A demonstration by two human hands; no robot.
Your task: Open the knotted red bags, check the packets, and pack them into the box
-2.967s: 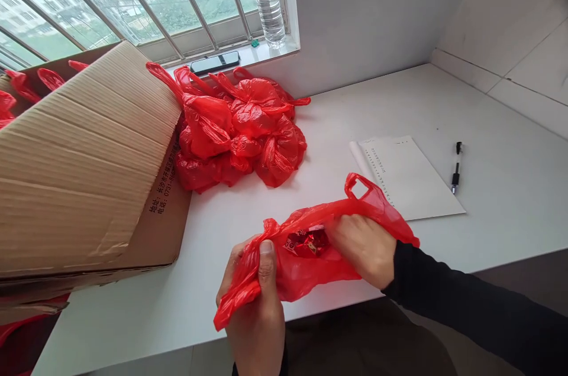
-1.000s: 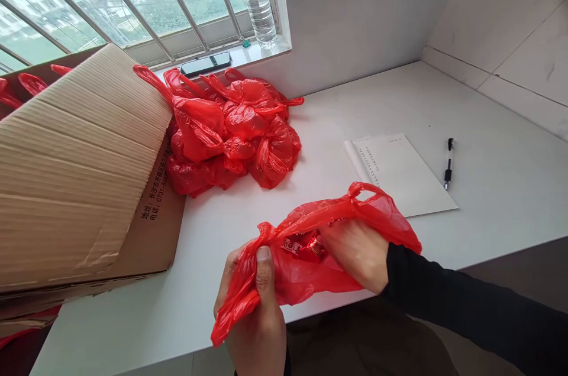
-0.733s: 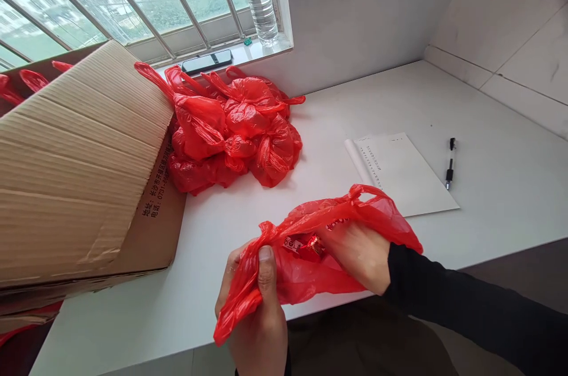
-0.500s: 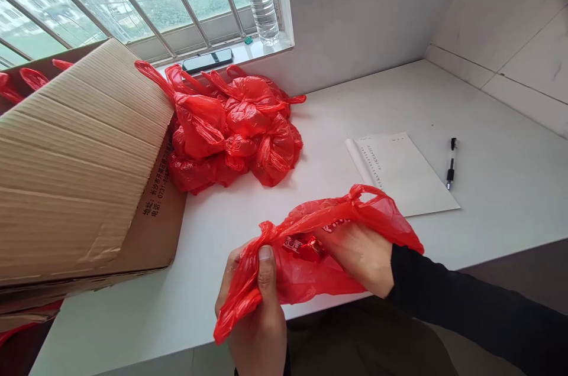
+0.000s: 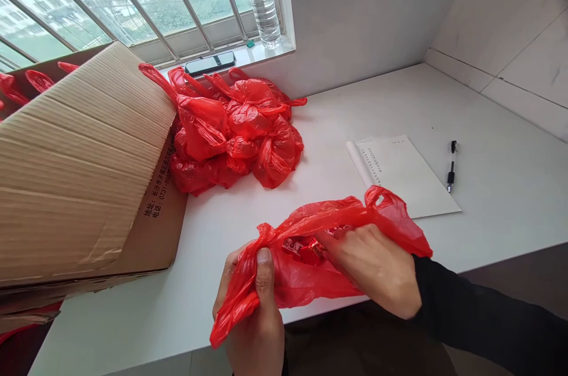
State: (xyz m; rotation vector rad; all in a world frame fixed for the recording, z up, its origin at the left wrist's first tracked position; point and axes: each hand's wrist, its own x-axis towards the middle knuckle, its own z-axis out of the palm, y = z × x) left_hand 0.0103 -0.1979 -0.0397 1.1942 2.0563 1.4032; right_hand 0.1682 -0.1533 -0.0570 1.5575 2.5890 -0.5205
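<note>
A thin red plastic bag [image 5: 310, 281] is held at the table's front edge with its mouth gaping. My left hand [image 5: 261, 305] is closed around the bunched left end of the bag, thumb on top. Inside the opening lie small red-wrapped packets [image 5: 313, 250] with white print, which look like sweets. My right hand [image 5: 377, 266] reaches into the bag from the right, beside those packets. Its fingertips are hidden among the packets and plastic, so I cannot see whether they grip anything.
Knotted red bags [image 5: 239, 133] are heaped below the window. A cardboard box [image 5: 84, 169] with more red bags inside stands at the left. On the right lie a notepad [image 5: 412, 175] and a pen [image 5: 451, 166]. The sill holds a phone [image 5: 210, 63] and a water bottle [image 5: 264, 6].
My right hand has drawn back a little to the right, so more of its back shows above the bag. The bag's right handle has shifted right. My left hand keeps its grip.
</note>
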